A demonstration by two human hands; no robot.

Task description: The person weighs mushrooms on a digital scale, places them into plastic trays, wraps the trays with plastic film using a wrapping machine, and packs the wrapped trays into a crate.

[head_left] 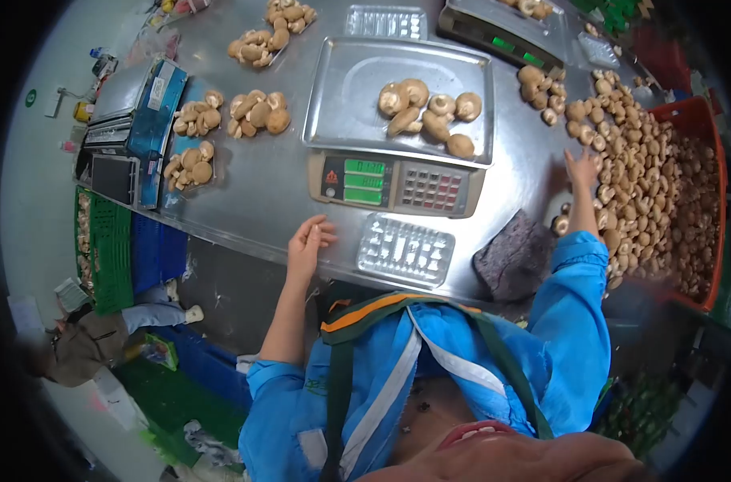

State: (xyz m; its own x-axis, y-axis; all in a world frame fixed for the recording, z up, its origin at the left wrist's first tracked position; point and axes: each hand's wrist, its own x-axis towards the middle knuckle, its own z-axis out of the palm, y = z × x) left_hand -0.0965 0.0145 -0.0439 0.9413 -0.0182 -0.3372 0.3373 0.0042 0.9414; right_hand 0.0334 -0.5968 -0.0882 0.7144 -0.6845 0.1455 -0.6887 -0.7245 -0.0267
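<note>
Hovering near the edge of the table (261, 177), the left hand (311, 238) is loosely half-open — then comes a scale (341, 104) bearing mushrooms (437, 126), and farther right the right hand (582, 170) reaches to the mushroom pile (634, 177) — whether it grips one, I cannot tell.

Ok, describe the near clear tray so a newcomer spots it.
On the metal table, find the central scale. The clear tray lies between its keypad and the table's near edge, beside a dark cloth. Unlike the far tray beyond the scale, it's near the left hand.
</note>
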